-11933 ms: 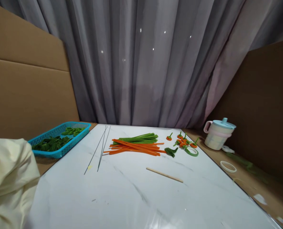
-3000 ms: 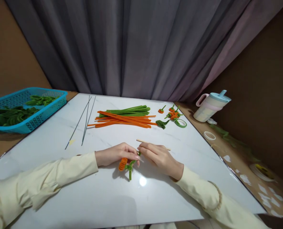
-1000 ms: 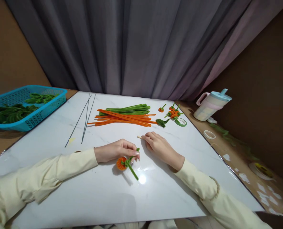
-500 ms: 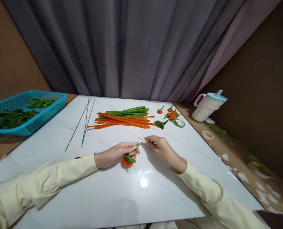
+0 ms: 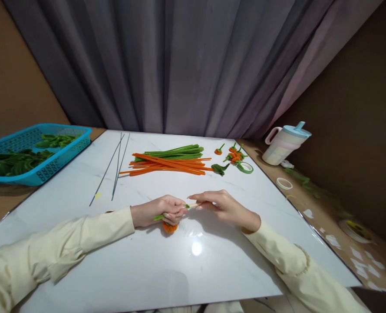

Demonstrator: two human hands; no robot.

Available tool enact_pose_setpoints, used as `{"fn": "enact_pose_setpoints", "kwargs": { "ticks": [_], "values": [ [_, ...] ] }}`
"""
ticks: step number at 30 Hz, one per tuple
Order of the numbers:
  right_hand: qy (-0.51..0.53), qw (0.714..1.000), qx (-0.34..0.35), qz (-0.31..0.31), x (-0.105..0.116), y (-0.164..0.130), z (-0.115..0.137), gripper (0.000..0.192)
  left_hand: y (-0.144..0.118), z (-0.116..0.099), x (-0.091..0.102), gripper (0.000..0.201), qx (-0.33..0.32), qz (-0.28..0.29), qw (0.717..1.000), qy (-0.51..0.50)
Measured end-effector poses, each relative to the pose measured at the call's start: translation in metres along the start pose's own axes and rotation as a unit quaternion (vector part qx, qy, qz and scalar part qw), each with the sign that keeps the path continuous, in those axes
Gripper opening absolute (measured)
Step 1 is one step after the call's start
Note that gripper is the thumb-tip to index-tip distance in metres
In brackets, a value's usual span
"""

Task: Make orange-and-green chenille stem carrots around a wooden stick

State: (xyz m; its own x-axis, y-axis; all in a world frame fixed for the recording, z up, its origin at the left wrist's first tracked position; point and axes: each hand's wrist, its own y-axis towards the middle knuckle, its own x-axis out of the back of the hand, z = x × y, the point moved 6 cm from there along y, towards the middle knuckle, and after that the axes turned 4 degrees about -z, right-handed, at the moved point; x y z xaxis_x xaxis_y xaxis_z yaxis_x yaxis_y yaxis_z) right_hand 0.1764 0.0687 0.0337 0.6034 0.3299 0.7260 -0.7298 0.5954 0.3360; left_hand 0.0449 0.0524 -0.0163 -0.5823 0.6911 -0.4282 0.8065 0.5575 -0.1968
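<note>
My left hand (image 5: 166, 209) is closed around the green stems of a small orange pipe-cleaner pumpkin (image 5: 169, 228), which hangs below the fingers. One green end sticks out to the left, another green tip (image 5: 187, 206) pokes out at the fingertips. My right hand (image 5: 227, 208) pinches a thin wooden stick (image 5: 193, 205) between thumb and fingers. The stick's tip meets the green tip at my left fingertips; whether the green is wound round it I cannot tell. Beyond the hands lie orange pipe cleaners (image 5: 169, 167) and green pipe cleaners (image 5: 179, 152).
Several finished orange pieces (image 5: 235, 156) lie at the back right beside a roll of green tape (image 5: 245, 168) and a green leaf shape (image 5: 220, 169). Thin dark wires (image 5: 106, 168) lie left. A blue basket (image 5: 36, 178) holds green leaves; a tumbler (image 5: 284, 145) stands right.
My right hand has brought the stick down against the green tip. The left hand has turned, so the pumpkin sits slightly lower and further left, with a green end now pointing left.
</note>
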Motion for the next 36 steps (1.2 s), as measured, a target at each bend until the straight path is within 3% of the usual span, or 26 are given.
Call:
{"fn": "enact_pose_setpoints", "kwargs": {
  "ticks": [11,22,30,36],
  "values": [
    [0.016,0.998,0.04,0.043,-0.008,0.001,0.02,0.03,-0.004,0.002,-0.005,0.033,0.018,0.039,0.993,0.106],
    [0.064,0.988,0.143,-0.006,-0.012,0.001,0.039,0.025,-0.008,-0.001,-0.009,0.024,0.024,0.079,0.985,0.149],
    [-0.081,0.976,0.199,-0.04,-0.012,-0.006,0.049,0.037,-0.008,-0.006,-0.007,0.025,0.015,0.065,0.989,0.129],
    [-0.218,0.952,0.211,-0.041,-0.02,-0.007,0.058,0.034,-0.006,-0.007,-0.01,0.025,0.017,0.074,0.99,0.116]
  ]
}}
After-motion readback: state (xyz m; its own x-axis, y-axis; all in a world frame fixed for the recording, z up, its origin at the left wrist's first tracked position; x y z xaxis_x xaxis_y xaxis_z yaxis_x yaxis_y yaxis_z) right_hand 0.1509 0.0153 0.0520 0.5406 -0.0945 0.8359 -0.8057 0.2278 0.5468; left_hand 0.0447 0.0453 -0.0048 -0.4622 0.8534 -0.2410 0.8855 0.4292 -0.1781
